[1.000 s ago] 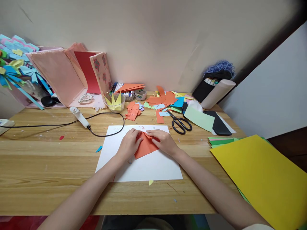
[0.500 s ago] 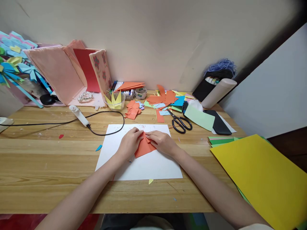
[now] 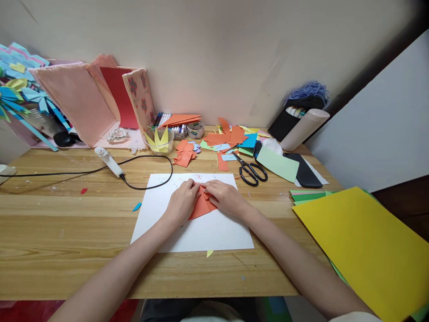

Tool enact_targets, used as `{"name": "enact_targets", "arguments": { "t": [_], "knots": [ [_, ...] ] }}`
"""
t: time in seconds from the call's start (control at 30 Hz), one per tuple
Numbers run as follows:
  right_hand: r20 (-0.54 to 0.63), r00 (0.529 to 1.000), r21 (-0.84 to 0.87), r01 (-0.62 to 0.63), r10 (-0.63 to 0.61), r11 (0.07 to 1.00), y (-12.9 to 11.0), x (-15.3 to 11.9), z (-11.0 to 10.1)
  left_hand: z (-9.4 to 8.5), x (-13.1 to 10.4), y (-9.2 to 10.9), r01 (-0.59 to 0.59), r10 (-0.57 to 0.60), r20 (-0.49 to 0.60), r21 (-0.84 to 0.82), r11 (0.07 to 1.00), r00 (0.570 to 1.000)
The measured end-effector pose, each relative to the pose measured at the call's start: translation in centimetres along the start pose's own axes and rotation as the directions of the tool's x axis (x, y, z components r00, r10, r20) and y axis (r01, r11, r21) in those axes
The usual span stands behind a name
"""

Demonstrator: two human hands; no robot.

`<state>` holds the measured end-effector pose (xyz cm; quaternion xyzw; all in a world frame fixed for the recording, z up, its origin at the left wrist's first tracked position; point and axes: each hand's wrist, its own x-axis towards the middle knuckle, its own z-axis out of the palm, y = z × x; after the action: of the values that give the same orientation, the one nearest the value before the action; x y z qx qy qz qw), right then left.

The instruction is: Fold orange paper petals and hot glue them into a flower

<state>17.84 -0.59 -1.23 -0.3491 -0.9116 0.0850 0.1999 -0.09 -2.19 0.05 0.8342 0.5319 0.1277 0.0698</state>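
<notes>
1. Our left hand and right hand sit closer together at the far end of the orange paper than in the first frame; the flap that stood raised there now lies flatter, with a narrow fold by the right fingertips.
2. Left fingers: bunched narrow, holding the paper's left edge. Right fingers: curled, close together, pinching the folded part. We cannot tell how the hidden fingertips meet.
3. Position: we note the orange paper within the borders of the white sheet, its near edge slanting, with a broad white margin on the near side.
4. Near side: a strip of wood runs between the sheet and the front edge of the table; a yellow scrap touches the sheet's near edge.
5. Left side: we log a wide stretch of wood, a blue scrap just beside the sheet, and a black cord looping over its far left corner.
6. Right side: wood separates the sheet from the large yellow sheet. Black scissors lie near the far right corner.
</notes>
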Motion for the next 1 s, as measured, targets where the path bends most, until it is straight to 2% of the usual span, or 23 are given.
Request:
{"name": "enact_targets", "arguments": {
  "t": [0.37,0.57,0.73,1.0],
  "knots": [
    [0.006,1.0,-0.055,0.013,-0.013,0.998,-0.3,0.0,0.2,0.4,0.0,-0.4,0.001,-0.002,-0.027,-0.037,0.999,1.0],
    [0.002,1.0,-0.001,0.017,-0.017,1.0,-0.2,-0.1,0.0,0.2,-0.2,-0.2,-0.007,0.004,-0.058,-0.045,0.999,0.998],
    [0.014,1.0,0.034,0.008,-0.008,0.999,-0.1,-0.2,-0.9,0.0,-0.1,0.0,0.01,-0.012,-0.067,-0.034,0.999,0.998],
    [0.1,0.994,-0.016,-0.039,0.04,0.999,-0.1,-0.4,-2.9,-0.1,-0.1,0.0,0.007,-0.008,-0.057,-0.022,1.0,0.998]
  ]
}}
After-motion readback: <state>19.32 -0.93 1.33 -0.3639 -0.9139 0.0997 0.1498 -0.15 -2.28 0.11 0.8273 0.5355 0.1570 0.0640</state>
